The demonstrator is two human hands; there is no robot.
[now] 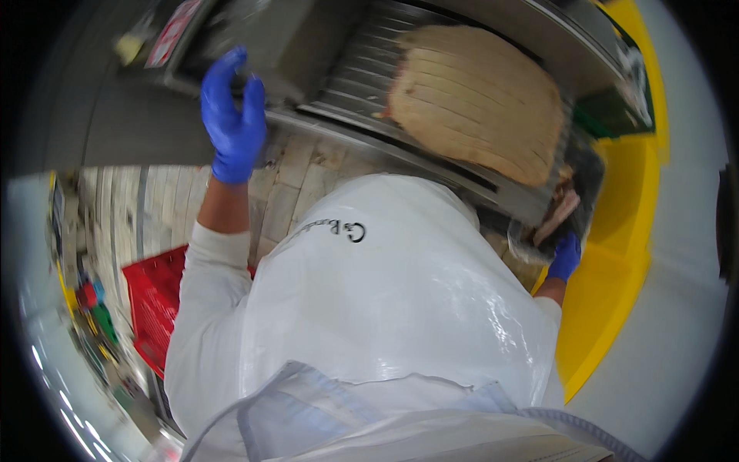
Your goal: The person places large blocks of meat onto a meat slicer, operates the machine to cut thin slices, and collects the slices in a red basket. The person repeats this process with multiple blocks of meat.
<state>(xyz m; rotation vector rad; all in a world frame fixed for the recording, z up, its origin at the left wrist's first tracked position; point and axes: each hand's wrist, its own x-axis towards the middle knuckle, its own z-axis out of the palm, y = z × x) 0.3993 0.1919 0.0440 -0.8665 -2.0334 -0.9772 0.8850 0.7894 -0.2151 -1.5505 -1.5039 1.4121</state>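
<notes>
Meat (560, 215) inside dark tray (591, 179)

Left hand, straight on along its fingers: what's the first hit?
Probably the grey metal housing beside the ridged metal bed: the left hand points away from the body, toward it. Depth is unclear from this one view, so it might pass above instead.

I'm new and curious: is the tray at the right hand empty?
Not empty: pinkish pieces show inside the tray; how full it is, I cannot tell.
</notes>
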